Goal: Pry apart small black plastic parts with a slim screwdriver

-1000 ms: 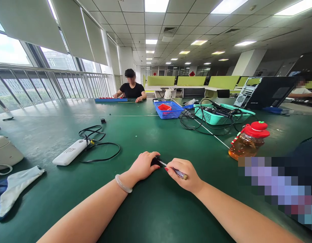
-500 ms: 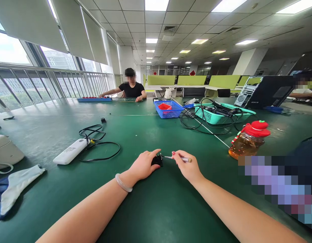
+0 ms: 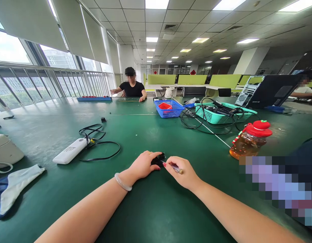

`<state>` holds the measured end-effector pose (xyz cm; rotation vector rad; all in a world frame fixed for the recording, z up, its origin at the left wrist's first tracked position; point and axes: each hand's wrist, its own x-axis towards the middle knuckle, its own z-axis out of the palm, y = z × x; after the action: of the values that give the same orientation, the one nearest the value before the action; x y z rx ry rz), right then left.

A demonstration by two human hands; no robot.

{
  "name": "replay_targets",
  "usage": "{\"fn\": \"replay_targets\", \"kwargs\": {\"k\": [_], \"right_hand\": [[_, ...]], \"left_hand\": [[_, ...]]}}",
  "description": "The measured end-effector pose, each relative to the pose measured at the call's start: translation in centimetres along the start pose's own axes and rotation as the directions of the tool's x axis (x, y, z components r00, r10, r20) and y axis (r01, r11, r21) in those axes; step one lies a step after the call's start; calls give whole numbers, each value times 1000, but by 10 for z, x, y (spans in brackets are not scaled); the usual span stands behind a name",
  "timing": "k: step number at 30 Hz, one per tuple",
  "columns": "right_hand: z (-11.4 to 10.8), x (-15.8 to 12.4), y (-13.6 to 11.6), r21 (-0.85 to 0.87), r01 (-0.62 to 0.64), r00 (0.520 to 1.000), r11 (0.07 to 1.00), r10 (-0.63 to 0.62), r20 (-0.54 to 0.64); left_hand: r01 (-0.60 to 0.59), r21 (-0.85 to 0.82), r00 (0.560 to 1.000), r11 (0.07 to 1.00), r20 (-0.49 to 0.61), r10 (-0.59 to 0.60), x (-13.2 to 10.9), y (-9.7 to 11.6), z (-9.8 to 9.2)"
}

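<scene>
While hands [image 3: 143, 165] grip, cables [image 3: 218, 108] sprawl; bottle [image 3: 250, 143] stands.

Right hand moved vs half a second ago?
Yes: judged against the white device on the table, the right hand has shifted left and slightly toward the wearer, closer to the black part.

Curled hands [image 3: 142, 164] close together

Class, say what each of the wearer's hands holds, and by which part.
Left hand: a small black object, by its left side. Right hand: a pen-like tool, by its handle.
</scene>
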<state>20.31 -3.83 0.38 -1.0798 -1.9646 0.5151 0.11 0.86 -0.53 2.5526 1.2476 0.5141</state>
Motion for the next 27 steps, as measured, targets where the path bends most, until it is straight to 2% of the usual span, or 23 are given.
{"fn": "replay_targets", "kwargs": {"k": [4, 7, 11, 15, 20, 24, 27], "right_hand": [[-1, 1, 0, -43, -23, 999, 999, 25, 36], [-3, 3, 3, 36, -100, 995, 994, 99, 22], [-5, 4, 5, 166, -195, 976, 967, 208, -69], [-6, 5, 4, 237, -230, 960, 944, 260, -103], [-8, 4, 0, 170, -184, 979, 968, 195, -51], [-5, -1, -4, 51, -61, 997, 997, 63, -49], [-3, -3, -5, -19, 7, 1000, 1000, -7, -2]], "left_hand": [[-19, -45, 1000, 999, 19, 20, -1, -3, -2], [-32, -70, 999, 997, 19, 33, -2, -3, -3], [-38, -56, 999, 998, 18, 39, -3, -2, -4], [-82, -85, 996, 993, 33, 85, -3, -2, -5], [-97, -110, 994, 989, 38, 102, -3, -4, -5], [-94, -110, 994, 989, 47, 100, -3, -3, -5], [-102, -131, 992, 986, 65, 111, -3, -2, -6]]}}
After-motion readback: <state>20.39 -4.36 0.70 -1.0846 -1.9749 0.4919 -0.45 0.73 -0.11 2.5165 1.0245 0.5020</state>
